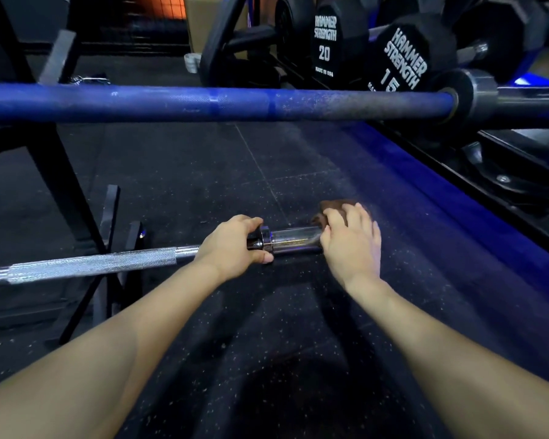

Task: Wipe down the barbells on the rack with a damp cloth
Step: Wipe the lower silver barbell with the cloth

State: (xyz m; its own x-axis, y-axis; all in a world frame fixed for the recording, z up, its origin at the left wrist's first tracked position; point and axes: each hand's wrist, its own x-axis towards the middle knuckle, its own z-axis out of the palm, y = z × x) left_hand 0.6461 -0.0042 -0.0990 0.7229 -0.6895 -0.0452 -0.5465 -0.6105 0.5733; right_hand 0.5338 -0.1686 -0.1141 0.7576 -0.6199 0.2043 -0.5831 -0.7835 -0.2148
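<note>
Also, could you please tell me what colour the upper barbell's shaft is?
Blue, its finish worn to grey near the collar: the upper barbell, seen in the head view.

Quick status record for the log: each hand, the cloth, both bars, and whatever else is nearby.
left hand: grips the chrome barbell at the collar, where shaft meets sleeve
right hand: holds the brown cloth wrapped on the sleeve's outer end
chrome barbell: lower bar, lying roughly level, sleeve bare between the hands
blue barbell: upper bar, untouched, pale dusty patches towards its right end
dumbbells: black, marked 20 and 15, behind the blue bar
floor: dark speckled rubber
</note>
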